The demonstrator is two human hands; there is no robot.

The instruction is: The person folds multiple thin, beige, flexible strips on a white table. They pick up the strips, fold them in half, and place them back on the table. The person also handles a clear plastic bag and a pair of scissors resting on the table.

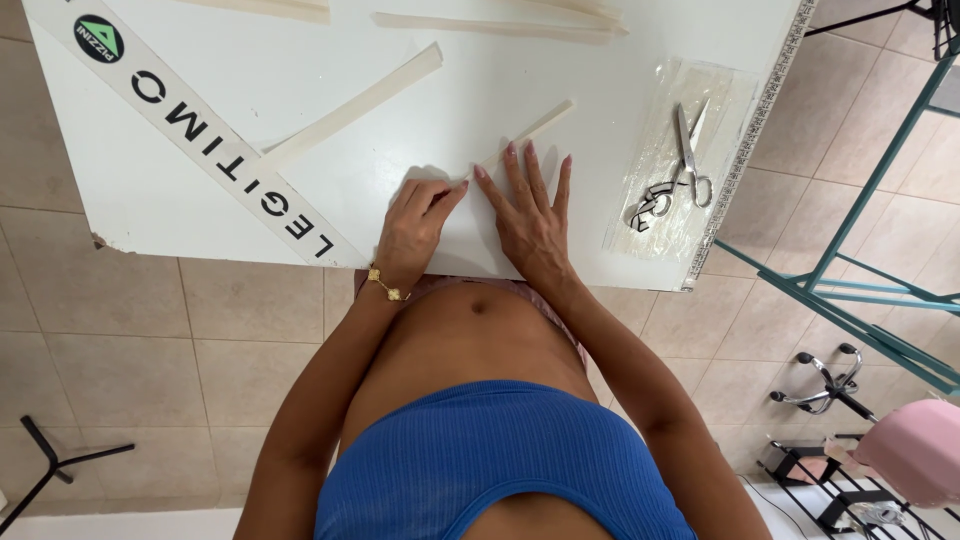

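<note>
1. Fingers of my right hand lie spread flat, palm down, on the white table; they grip nothing, and the middle fingertip rests on the near end of a thin pale strip.
2. From the head view, my left hand sits just beside the right one, loosely curled, with the forefinger and thumb pinched towards each other at the table surface. I cannot tell whether anything is caught between them. A gold bracelet circles that wrist.
3. That thin pale strip runs diagonally up and to the right from my fingertips, lying flat on the table.
4. A wider pale strip lies to the left of it, also slanted, well apart from both hands.
5. More pale strips lie along the far edge of the table.
6. A white band with dark lettering crosses the table's left part diagonally.
7. To the right, near the table edge, a clear plastic sheet carries a pair of scissors with patterned handles; neither hand touches them.
8. Below the table I see a beige tiled floor, and at right a teal metal frame.
</note>
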